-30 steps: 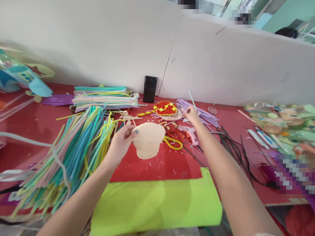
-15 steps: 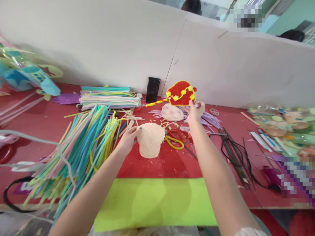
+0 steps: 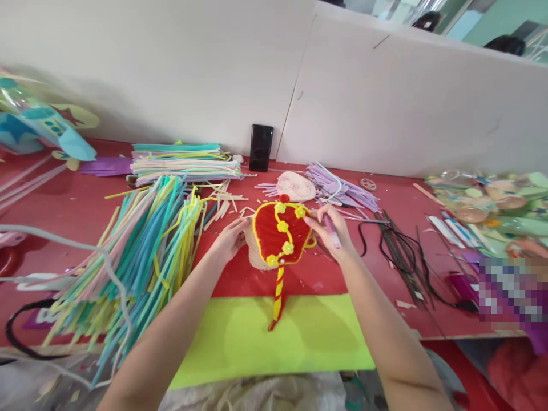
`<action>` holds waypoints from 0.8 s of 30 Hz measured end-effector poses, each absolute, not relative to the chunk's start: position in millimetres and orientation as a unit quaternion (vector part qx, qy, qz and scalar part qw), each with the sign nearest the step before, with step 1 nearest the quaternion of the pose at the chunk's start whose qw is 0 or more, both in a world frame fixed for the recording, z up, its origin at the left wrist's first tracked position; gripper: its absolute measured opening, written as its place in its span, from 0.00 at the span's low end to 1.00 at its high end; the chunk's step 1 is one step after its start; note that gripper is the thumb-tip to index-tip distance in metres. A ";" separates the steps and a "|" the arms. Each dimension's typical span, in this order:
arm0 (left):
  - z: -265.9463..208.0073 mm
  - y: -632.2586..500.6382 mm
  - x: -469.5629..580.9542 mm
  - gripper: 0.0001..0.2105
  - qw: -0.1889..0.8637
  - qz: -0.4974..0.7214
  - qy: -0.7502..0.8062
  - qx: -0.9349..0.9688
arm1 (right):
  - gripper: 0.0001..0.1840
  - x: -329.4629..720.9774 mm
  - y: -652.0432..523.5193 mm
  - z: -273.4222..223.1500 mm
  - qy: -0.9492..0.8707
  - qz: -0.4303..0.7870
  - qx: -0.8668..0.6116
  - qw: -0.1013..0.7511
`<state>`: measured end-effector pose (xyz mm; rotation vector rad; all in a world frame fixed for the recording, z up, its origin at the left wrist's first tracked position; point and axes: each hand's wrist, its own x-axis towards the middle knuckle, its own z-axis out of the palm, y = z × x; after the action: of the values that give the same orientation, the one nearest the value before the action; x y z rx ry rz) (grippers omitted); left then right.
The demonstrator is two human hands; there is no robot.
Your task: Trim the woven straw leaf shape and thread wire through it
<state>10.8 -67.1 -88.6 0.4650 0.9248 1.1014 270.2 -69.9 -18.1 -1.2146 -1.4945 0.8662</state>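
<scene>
Where the red fan [image 3: 269, 237] is: pretty much front and centre, overlapping most of a cream piece [image 3: 253, 251], handle hanging down over the green sheet [image 3: 274, 348]. Can't tell if the two actually touch.
Left hand [image 3: 231, 240]: narrow pinch on the cream piece's left edge, way out at the side, I guess so the fan's yellow flowers stay uncovered.
Right hand [image 3: 341, 235]: fingertips pinched on the fan's right rim, purple pen [image 3: 330, 229] tucked along the fingers, probably to save putting it down.
Phone [image 3: 261, 148]: propped upright against the white panel [image 3: 363, 103], likely just to keep it standing.
Fuzzy stems [image 3: 128, 257]: loose pile by the left arm, seemingly for easy reach.
Containers: bottle-shaped thing [image 3: 57, 132] far left, contents not readable. Clear plastic shapes [image 3: 454, 176] over right might be cups, too blurry to say what's inside.
</scene>
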 end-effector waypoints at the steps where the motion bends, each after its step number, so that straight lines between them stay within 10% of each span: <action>1: -88.2 -67.9 10.8 0.13 0.727 0.501 0.419 0.210 | 0.19 265.1 -72.8 -23.4 -0.633 0.337 -0.509 0.476; 24: -62.0 -76.6 4.3 0.13 0.702 0.512 0.423 0.256 | 0.18 238.0 -78.1 -29.1 -0.694 0.276 -0.515 0.420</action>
<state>4.3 -76.6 -62.0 0.5707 0.9413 1.1389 238.0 -78.1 -29.1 -1.2916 -1.7406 0.6919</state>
